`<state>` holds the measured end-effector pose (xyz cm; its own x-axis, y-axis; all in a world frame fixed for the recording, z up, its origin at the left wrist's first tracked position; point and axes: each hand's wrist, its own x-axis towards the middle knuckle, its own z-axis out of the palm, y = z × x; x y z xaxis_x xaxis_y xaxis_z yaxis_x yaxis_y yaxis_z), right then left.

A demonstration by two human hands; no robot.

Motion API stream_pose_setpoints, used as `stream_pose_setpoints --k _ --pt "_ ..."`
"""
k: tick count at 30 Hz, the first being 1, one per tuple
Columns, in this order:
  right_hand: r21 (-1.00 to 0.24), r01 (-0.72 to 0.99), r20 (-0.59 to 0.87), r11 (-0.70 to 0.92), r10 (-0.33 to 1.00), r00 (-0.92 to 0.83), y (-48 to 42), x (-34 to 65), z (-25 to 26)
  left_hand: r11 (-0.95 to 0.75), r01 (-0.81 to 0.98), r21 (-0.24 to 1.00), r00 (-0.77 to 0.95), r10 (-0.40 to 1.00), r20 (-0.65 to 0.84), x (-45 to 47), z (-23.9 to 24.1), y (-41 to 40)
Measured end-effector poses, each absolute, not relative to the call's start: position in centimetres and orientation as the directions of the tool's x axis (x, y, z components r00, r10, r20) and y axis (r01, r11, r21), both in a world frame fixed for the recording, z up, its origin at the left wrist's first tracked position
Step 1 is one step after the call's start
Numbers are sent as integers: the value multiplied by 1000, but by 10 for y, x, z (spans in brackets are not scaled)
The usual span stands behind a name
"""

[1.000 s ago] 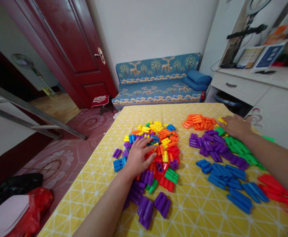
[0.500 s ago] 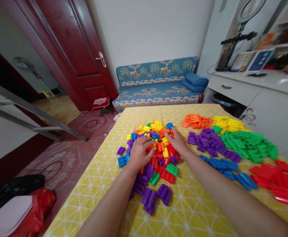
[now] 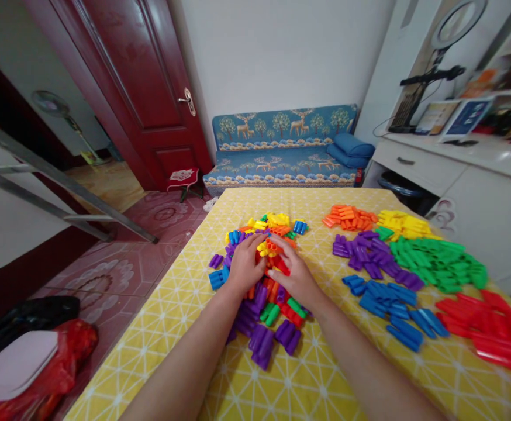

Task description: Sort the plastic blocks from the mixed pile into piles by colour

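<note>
A mixed heap of plastic tube-shaped building blocks (image 3: 262, 346) in several colours lies in the middle of the table. My left hand (image 3: 247, 264) rests over the heap's left side, fingers stretched forward and thumb apart. From the right, my right hand (image 3: 298, 275) reaches across the heap with its fingers spread, their tips close to the left hand's. Between the hands, yellow, orange and red blocks show. Neither hand visibly grips a block, though the palms hide part of the heap. A blue block (image 3: 300, 227) sits at its far edge.
On the table's (image 3: 325, 380) right side lie one-colour piles: orange blocks (image 3: 350, 217), yellow blocks (image 3: 405, 224), purple blocks (image 3: 372, 255), green blocks (image 3: 439, 263), blue blocks (image 3: 387, 298) and red blocks (image 3: 492, 333). Behind stands a blue sofa (image 3: 282, 161); a white cabinet (image 3: 431, 169) is at right.
My right hand has moved left and nearer, over the heap and closer to my left hand. Another blue block now lies at the near edge of the blue pile. The view has shifted slightly.
</note>
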<state>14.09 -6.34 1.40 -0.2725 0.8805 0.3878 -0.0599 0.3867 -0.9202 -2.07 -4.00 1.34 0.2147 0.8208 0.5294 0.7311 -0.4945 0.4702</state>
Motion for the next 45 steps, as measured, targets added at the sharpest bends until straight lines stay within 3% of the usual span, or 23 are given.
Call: stream_pose_setpoints --k 3,5,9,12,18,23,27,32,35,38,41,45 --pt "-925 -222 362 307 890 -278 -66 132 20 -462 722 515 159 835 526 -22 11 -39" --pt "-927 -235 344 293 913 -219 -61 139 26 -446 715 539 129 841 525 -23 9 -38" --pt "-951 13 308 309 950 -60 -40 168 24 -449 703 551 88 824 559 -24 5 -37" --pt "-926 241 280 290 957 -76 -26 184 7 -469 695 545 61 794 605 -24 4 -35" --pt "-665 672 350 327 931 -106 -25 184 -11 -599 653 463 175 715 677 -22 15 -40" --pt "-552 814 246 180 968 -47 -31 184 -3 -667 638 386 331 689 644 -19 22 -45" --pt "-522 832 276 188 960 -44 -31 190 -3 -679 643 354 418 699 580 -18 21 -45" --pt "-561 780 306 277 945 -116 -27 195 -8 -674 640 369 432 712 553 -17 22 -45" --pt "-694 644 363 321 929 -72 -23 194 -10 -669 642 374 428 719 548 -17 22 -45" --pt "-865 387 366 321 929 47 -21 187 -9 -662 648 376 424 724 544 -17 21 -45" --pt "-983 59 182 176 976 118 -25 179 -5 -659 652 375 427 727 537 -17 21 -44" --pt "-980 -197 -47 -32 997 68 -32 173 2 -660 652 373 432 728 533 -17 21 -44"
